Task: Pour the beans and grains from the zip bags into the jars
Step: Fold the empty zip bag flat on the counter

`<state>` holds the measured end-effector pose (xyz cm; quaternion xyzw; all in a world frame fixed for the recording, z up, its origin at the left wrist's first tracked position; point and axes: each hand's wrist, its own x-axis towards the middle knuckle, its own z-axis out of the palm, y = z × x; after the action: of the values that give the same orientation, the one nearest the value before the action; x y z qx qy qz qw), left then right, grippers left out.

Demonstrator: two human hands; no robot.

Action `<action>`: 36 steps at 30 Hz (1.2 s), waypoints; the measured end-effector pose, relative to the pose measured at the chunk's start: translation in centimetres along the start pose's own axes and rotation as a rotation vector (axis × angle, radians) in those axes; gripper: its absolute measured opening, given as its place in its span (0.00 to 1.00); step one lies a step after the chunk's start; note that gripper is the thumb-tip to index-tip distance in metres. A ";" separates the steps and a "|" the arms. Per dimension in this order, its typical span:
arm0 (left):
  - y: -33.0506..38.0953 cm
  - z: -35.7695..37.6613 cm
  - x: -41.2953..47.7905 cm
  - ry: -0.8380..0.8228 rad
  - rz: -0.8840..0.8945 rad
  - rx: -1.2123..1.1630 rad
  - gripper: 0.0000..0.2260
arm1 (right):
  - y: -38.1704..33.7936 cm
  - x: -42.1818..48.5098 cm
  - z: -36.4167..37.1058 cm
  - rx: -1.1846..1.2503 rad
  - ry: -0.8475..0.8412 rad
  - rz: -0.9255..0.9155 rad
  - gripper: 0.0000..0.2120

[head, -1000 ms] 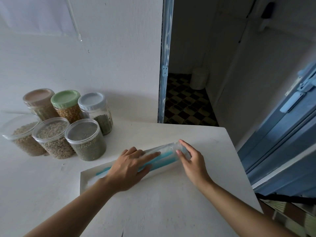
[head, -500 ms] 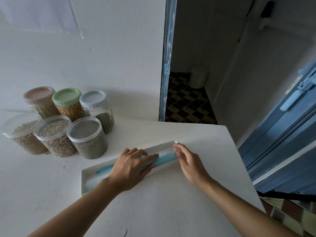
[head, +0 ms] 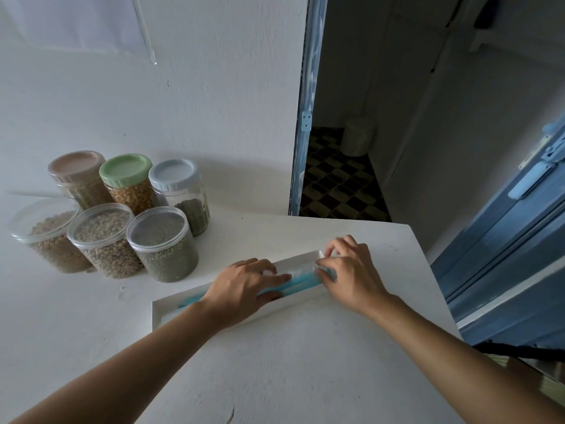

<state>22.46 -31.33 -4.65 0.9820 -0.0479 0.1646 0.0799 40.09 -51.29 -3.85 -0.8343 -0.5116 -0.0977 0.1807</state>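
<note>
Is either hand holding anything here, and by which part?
The right hand pinches the right end of the rolled zip bags with its fingers, inside the long white box. The left hand only presses on their middle.

The white table (head: 305, 368) carries six filled jars bunched at its back left, three screw-capped jars (head: 127, 182) behind and three clear-lidded jars (head: 102, 240) in front, touching one another, and a long white box (head: 305, 298) lying slantwise near its middle.

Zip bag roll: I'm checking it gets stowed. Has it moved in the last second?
Yes. The right end of the zip bag roll, lifted before, has dropped into the white box, held by the right hand.
</note>
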 end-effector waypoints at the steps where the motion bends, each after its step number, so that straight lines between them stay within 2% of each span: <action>1: -0.1 0.1 0.1 -0.008 0.002 -0.001 0.19 | -0.1 0.2 -0.3 -0.031 -0.020 0.010 0.10; 6: -0.4 0.6 0.8 -0.086 0.095 0.043 0.20 | 0.2 1.5 -1.1 -0.071 -0.211 0.038 0.16; 10: -0.1 0.3 1.0 -0.169 0.075 0.048 0.26 | 0.7 1.3 -1.0 0.069 -0.181 0.058 0.16; 14: -0.6 0.0 0.1 -0.118 0.023 -0.111 0.25 | 1.2 1.4 -0.7 0.244 -0.153 0.153 0.12; 17: -1.5 -0.8 -1.4 -0.054 0.016 -0.170 0.22 | 1.6 1.4 -0.4 0.337 -0.156 0.233 0.13; 20: -1.8 -2.0 -3.5 0.034 -0.045 -0.182 0.18 | 1.7 1.2 -0.2 0.338 -0.133 0.243 0.13; 23: -2.4 -2.8 -6.0 0.053 -0.115 -0.154 0.19 | 1.3 1.0 0.0 0.328 -0.074 0.158 0.11; 26: -2.7 -3.4 -8.2 0.017 -0.128 -0.120 0.19 | 0.2 0.9 0.2 0.363 -0.050 -0.007 0.13; 31: -1.9 -3.9 -10.0 -0.032 -0.127 -0.012 0.23 | -0.6 0.4 1.2 0.312 -0.268 -0.241 0.25; 36: -1.7 -2.9 -10.1 -0.039 -0.118 0.092 0.22 | -0.2 -0.7 2.4 0.169 -0.213 -0.292 0.24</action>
<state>12.24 -28.49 -5.52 0.9887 0.0164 0.1427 0.0431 39.57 -50.83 -6.26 -0.7388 -0.6498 0.0092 0.1787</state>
